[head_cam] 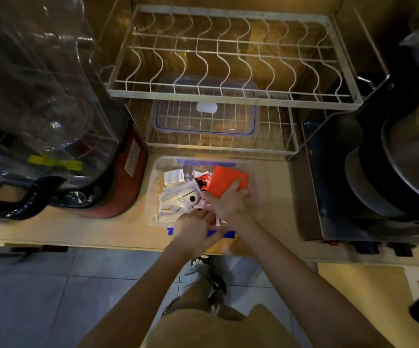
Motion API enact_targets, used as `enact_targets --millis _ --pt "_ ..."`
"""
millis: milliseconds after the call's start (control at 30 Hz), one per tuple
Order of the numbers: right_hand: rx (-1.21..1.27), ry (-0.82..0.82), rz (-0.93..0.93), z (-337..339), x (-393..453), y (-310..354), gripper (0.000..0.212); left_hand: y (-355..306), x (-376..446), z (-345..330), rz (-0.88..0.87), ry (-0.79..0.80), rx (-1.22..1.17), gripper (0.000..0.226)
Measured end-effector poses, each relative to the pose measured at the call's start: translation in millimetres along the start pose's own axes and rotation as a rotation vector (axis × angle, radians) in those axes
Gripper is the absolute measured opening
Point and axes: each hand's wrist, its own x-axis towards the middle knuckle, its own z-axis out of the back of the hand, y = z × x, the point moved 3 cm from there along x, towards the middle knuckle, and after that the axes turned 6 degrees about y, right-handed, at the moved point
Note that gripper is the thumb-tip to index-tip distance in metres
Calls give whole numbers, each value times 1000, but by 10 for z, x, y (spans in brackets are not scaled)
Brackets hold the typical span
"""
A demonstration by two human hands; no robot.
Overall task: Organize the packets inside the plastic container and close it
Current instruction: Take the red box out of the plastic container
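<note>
pressing a red packet (224,180) flat with the right hand (228,202), fingers spread, in the open container (153,197); left hand (193,227), grip unclear, nearer white packets (175,194); lid (204,116) lying beyond, on the rack (278,136).

A pale wooden tabletop (65,228) runs across the view above a grey tiled floor. Directly on it, near its front edge, stands an open clear plastic container with blue clips (153,197). Left of it stands a red-based blender with a clear jug (118,192). Behind it stands a white wire dish rack (228,96). At the right sits a dark metal stove (334,197).
</note>
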Motion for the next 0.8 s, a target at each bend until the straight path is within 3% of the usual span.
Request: enact_targets --millis 100,200,300,433,533,600,733,800 --pt "-72 -78 -11 -3 -21 25 110 12 35 -20 6 3 9 61" --pt "-37 -99 11 18 -30 17 108 29 31 -37 -20 -43 31 80" --pt "151 -18 78 98 -34 24 109 75 25 -74 -12 -60 15 83" --pt "631 25 147 604 -232 -90 68 -6 120 -88 -42 -25 -7 86" --pt "845 132 185 853 -383 -180 43 79 125 -84 -23 -32 -50 99" --pt "902 36 246 953 -469 -340 32 135 111 -87 -5 -14 -56 106" --pt "699 -235 242 995 -481 -803 88 160 133 -46 -8 -21 -9 92" --pt "529 -272 190 925 -409 -956 100 137 137 -27 -17 -23 13 72"
